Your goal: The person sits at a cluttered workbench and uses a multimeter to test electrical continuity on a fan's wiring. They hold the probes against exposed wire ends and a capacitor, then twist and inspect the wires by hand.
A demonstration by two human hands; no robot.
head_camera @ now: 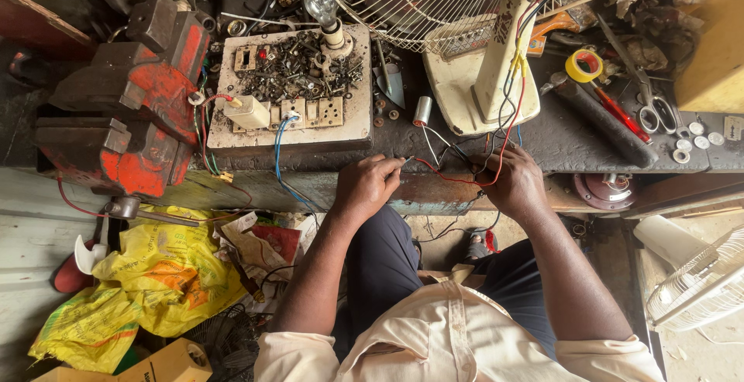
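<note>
- Where the counter (542,146) meets its front edge, a red wire (453,181) is stretched between the two hands, just above the lap.
- The left hand (366,187) is closed, its fingers pinched on one end of the wire; the right hand (513,184) is curled shut on the other end.
- The wire is judged light, thin and limp; it is best taken by its insulation, close to the bared tip.
- Farther back, a pale fan base (480,80), a small capacitor (421,111) and a switchboard (291,91) heaped with screws are seen.
</note>
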